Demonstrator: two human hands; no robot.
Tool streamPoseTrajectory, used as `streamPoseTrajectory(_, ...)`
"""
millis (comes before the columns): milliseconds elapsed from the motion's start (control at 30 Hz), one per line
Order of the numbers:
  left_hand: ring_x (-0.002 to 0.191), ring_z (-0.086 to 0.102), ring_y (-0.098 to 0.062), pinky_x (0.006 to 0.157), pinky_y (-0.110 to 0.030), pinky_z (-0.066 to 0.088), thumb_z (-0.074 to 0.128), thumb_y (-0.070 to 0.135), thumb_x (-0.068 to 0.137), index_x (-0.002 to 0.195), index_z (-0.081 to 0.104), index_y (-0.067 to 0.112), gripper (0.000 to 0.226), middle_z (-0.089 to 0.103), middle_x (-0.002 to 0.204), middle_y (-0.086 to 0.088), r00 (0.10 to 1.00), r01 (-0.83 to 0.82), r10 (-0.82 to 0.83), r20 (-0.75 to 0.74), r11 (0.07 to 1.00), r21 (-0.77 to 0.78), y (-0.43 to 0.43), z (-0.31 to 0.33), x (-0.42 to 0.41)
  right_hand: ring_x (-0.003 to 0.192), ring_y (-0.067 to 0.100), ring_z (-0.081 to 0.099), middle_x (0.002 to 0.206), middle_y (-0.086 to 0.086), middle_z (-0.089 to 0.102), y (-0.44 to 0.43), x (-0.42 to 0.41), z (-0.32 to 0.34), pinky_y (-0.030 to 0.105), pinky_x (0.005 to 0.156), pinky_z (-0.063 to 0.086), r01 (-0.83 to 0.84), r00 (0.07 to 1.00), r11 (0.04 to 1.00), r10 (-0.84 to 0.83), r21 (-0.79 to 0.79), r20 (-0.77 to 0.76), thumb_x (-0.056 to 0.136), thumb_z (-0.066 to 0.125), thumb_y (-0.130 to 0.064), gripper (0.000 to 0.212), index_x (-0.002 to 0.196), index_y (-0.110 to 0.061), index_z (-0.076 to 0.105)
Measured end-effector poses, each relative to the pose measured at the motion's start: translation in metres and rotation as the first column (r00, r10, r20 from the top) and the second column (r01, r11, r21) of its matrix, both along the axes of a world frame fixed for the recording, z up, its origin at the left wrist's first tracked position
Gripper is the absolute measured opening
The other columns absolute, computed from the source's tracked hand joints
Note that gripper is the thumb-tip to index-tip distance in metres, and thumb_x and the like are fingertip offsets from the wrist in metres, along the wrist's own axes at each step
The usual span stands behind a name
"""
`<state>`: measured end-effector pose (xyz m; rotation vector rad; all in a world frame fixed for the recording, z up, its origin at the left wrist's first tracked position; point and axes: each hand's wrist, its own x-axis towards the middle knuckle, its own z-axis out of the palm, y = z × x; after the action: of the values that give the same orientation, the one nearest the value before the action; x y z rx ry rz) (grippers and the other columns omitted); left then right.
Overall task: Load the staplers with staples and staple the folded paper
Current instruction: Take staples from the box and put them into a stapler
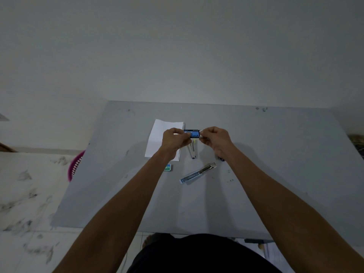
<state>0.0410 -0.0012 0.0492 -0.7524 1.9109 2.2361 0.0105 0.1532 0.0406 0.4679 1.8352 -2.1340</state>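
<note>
Pinching a small blue staple box [194, 133] at its left end with the left grip [175, 139], thumb and fingers curled onto it. Pinching the same box at its right end with the right grip [214, 139], fingers curled likewise. Held up in the air between the two, over the middle of the grey table [275, 164] and nearer its far edge than its near one. Too small to tell whether open or closed.

Lying flat under and behind the left grip, toward the far edge: the folded paper [159, 133], white, partly covered by the wrist.

Just right of the paper, beneath the box: a pale stapler [192, 151] with a touch of yellow, its upper part hidden by the hands.

Nearer the near edge, apart from the first: a second stapler [198, 173], silver with a blue end, lying aslant and swung open long and flat.

Near the paper's near corner, beside the left forearm: a small green staple box [169, 167] resting on the table.

Peeking out by the right wrist: something small and purple [221, 159], mostly hidden.

Off the table's left edge, down on the floor: a pink basket [75, 166], partly behind the tabletop.
</note>
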Motion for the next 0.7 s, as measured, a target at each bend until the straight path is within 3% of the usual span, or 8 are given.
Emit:
streamPoseTrajectory(167, 0.068, 0.07, -0.023, 0.072, -0.033, 0.061, 0.073, 0.006, 0.081, 0.113, 0.055, 0.007, 0.037, 0.066, 0.101, -0.026, 0.995, 0.09, -0.095, -0.041, 0.988, -0.129, -0.004, -0.004, 0.003, 0.079, 0.022, 0.066, 0.091, 0.018, 0.066, -0.001, 0.001, 0.001, 0.025, 0.074, 0.059, -0.07, 0.997, 0.997, 0.07, 0.029, -0.021, 0.084, 0.067, 0.001, 0.007, 0.079, -0.001, 0.064)
streamPoseTrajectory(300, 0.069, 0.07, -0.02, 0.076, -0.032, 0.06, 0.075, 0.007, 0.079, 0.117, 0.064, 0.004, 0.04, 0.069, 0.104, -0.023, 0.974, 0.2, -0.222, -0.044, 0.936, -0.29, -0.009, -0.005, 0.007, 0.085, 0.025, 0.067, 0.093, 0.018, 0.066, -0.004, 0.005, -0.001, 0.028, 0.079, 0.058, -0.13, 0.991, 0.991, 0.13, 0.034, -0.008, 0.085, 0.066, 0.001, 0.003, 0.082, 0.0, 0.066)
streamPoseTrajectory(400, 0.071, 0.069, -0.018, 0.078, -0.027, 0.059, 0.078, 0.007, 0.075, 0.119, 0.063, 0.004, 0.047, 0.071, 0.101, -0.017, 0.949, 0.281, -0.316, 0.009, 0.83, -0.481, -0.015, -0.007, 0.013, 0.082, 0.024, 0.067, 0.088, 0.017, 0.067, -0.007, 0.009, -0.002, 0.028, 0.079, 0.059, -0.167, 0.986, 0.986, 0.168, -0.008, 0.018, 0.085, 0.065, 0.003, 0.002, 0.083, 0.003, 0.065)
streamPoseTrajectory(500, 0.079, 0.071, -0.025, 0.081, -0.032, 0.058, 0.079, 0.008, 0.074, 0.116, 0.064, 0.006, 0.044, 0.071, 0.101, -0.017, 0.944, 0.298, -0.327, 0.052, 0.771, -0.563, -0.023, -0.012, 0.023, 0.083, 0.026, 0.066, 0.084, 0.018, 0.065, -0.014, 0.012, -0.005, 0.03, 0.082, 0.057, -0.172, 0.98, 0.984, 0.175, -0.039, 0.092, 0.086, 0.057, 0.01, 0.011, 0.094, 0.011, 0.064)
streamPoseTrajectory(600, 0.092, 0.066, -0.027, 0.085, -0.031, 0.052, 0.079, 0.013, 0.073, 0.112, 0.067, 0.01, 0.041, 0.069, 0.103, -0.015, 0.939, 0.305, -0.33, 0.094, 0.675, -0.672, -0.032, -0.025, 0.035, 0.094, 0.031, 0.062, 0.095, 0.024, 0.061, -0.017, 0.017, -0.012, 0.031, 0.087, 0.052, -0.204, 0.964, 0.979, 0.203, -0.013, 0.17, 0.085, 0.038, 0.024, 0.033, 0.11, 0.018, 0.057)
streamPoseTrajectory(700, 0.099, 0.059, -0.03, 0.08, -0.024, 0.037, 0.079, 0.017, 0.074, 0.112, 0.069, 0.011, 0.04, 0.059, 0.109, -0.019, 0.942, 0.303, -0.302, 0.149, 0.572, -0.762, -0.044, -0.044, 0.052, 0.103, 0.034, 0.059, 0.108, 0.029, 0.056, -0.014, 0.024, -0.023, 0.032, 0.093, 0.048, -0.226, 0.946, 0.974, 0.225, -0.025, 0.231, 0.086, 0.038, 0.025, 0.034, 0.117, 0.02, 0.052)
